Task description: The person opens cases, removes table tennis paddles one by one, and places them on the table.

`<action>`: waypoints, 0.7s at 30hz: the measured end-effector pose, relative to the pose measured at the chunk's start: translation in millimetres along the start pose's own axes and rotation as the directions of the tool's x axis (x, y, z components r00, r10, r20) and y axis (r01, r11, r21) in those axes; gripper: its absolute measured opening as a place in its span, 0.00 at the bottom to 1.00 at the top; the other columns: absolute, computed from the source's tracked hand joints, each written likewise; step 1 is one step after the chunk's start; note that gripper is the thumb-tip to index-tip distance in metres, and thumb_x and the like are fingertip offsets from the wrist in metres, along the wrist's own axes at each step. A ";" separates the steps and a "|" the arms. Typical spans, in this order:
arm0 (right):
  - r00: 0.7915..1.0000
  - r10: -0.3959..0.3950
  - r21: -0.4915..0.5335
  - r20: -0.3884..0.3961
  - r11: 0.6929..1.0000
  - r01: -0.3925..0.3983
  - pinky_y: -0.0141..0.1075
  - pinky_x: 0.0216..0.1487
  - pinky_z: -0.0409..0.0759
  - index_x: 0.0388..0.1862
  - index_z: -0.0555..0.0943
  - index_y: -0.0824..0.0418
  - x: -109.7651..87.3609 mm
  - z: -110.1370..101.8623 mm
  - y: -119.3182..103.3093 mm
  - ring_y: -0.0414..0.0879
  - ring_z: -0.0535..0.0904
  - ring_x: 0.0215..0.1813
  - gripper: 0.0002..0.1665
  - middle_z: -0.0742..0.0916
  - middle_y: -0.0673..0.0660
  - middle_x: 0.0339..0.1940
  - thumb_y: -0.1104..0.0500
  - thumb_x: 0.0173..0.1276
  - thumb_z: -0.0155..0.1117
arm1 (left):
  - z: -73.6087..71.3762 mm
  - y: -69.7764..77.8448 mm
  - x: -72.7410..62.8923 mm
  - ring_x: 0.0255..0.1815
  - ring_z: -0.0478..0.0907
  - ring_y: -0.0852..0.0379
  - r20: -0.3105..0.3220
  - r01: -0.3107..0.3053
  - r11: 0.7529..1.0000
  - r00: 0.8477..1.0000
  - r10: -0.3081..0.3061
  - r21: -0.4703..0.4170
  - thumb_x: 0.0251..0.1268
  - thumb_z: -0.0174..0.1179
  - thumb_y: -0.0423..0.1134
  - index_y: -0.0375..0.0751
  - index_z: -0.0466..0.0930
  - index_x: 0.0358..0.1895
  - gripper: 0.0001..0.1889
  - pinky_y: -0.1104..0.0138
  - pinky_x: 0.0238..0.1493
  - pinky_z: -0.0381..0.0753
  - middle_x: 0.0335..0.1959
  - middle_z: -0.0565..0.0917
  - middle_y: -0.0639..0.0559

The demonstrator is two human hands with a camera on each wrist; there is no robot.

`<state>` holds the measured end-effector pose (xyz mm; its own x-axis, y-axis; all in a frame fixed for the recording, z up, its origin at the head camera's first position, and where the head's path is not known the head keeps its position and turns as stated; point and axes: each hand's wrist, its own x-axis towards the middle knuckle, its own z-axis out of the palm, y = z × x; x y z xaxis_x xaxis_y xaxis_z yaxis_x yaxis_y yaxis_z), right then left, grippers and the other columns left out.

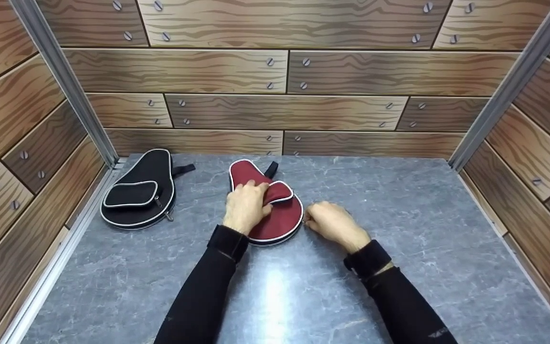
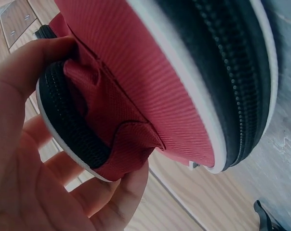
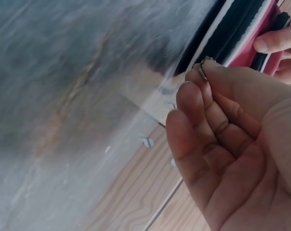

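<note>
A red table tennis paddle case (image 1: 282, 224) with white piping lies on the grey tabletop, its narrow end pointing away. My left hand (image 1: 245, 205) rests across it and grips the small front pocket (image 2: 131, 144), thumb on one side and fingers on the other. In the left wrist view the case's black zipper band (image 2: 227, 72) runs along its edge. At the case's right edge is my right hand (image 1: 332, 220), pinching a small metal zipper pull (image 3: 202, 71) between thumb and index finger. The other fingers of that hand are loosely curled.
A black paddle case (image 1: 153, 172) of the same shape lies at the left, its strap (image 1: 184, 169) sticking out to the right. Wood-patterned walls (image 1: 227, 112) enclose the tabletop (image 1: 423, 205) at the back and both sides, with metal corner posts (image 1: 504, 91).
</note>
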<state>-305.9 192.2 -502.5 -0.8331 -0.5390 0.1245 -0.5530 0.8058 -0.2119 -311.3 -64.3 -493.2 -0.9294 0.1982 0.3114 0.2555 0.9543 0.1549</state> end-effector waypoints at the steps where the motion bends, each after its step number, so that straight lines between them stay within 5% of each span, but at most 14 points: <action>1: 1.000 -0.005 -0.004 0.003 1.000 0.005 0.57 0.40 0.92 0.36 0.91 0.58 0.0 -0.3 -1.3 0.52 0.89 0.36 0.06 0.93 0.55 0.32 0.65 0.74 0.79 | 0.2 -0.1 0.3 0.54 0.94 0.32 0.000 0.002 1.000 1.000 -0.002 0.001 0.69 0.83 0.52 0.49 0.92 0.70 0.28 0.40 0.49 0.98 0.57 0.95 0.38; 6: 0.999 -0.020 -0.007 0.024 1.000 0.021 0.52 0.36 0.90 0.32 0.91 0.56 -0.6 -1.5 -8.6 0.45 0.82 0.31 0.09 0.90 0.51 0.28 0.65 0.75 0.79 | 0.0 -0.3 1.1 0.55 0.94 0.32 0.013 0.010 1.000 1.000 -0.010 0.002 0.70 0.83 0.52 0.48 0.92 0.70 0.28 0.40 0.50 0.98 0.58 0.95 0.37; 13: 0.997 -0.057 -0.024 0.051 0.998 0.058 0.53 0.34 0.88 0.28 0.90 0.56 -2.4 -4.0 -20.0 0.46 0.82 0.29 0.12 0.89 0.51 0.25 0.65 0.73 0.81 | -0.7 -0.4 1.3 0.56 0.93 0.31 0.027 0.016 1.000 0.999 -0.016 0.002 0.70 0.83 0.52 0.49 0.91 0.71 0.29 0.40 0.51 0.97 0.60 0.94 0.37; 21: 0.988 -0.125 0.028 0.095 0.992 0.123 0.37 0.30 0.76 0.27 0.88 0.56 -3.3 -3.4 -28.9 0.38 0.74 0.28 0.13 0.84 0.44 0.23 0.65 0.70 0.81 | 1.1 0.1 1.1 0.55 0.94 0.32 0.006 0.004 1.000 1.000 -0.004 0.006 0.70 0.83 0.52 0.48 0.92 0.70 0.28 0.40 0.50 0.97 0.59 0.95 0.36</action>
<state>-287.3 171.5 -493.4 -0.7525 -0.6560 0.0576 -0.6503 0.7265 -0.2219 -312.6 -63.8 -493.9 -0.9319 0.1956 0.3055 0.2501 0.9565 0.1503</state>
